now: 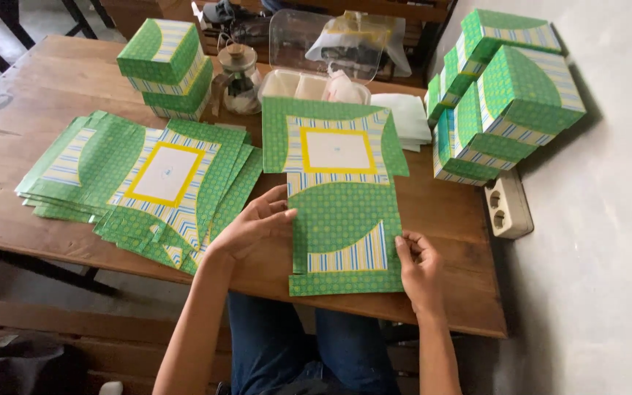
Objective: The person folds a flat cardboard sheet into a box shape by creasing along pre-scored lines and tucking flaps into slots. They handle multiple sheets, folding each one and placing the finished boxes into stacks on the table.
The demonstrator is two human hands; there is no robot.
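Note:
A flat green box blank (339, 201) with blue-striped panels and a yellow-framed white window lies on the wooden table (31, 124) in front of me. My left hand (254, 223) grips its left edge at mid-height, thumb on top. My right hand (418, 267) pinches its lower right corner near the table's front edge. To the left, a fanned pile of the same flat blanks (140, 183) rests on the table.
Two folded green boxes (166, 69) are stacked at the back left. Several more folded boxes (502, 95) are piled against the grey wall at right, above a white power strip (508, 205). A glass jar (239, 77) and clear plastic containers (323, 47) stand behind.

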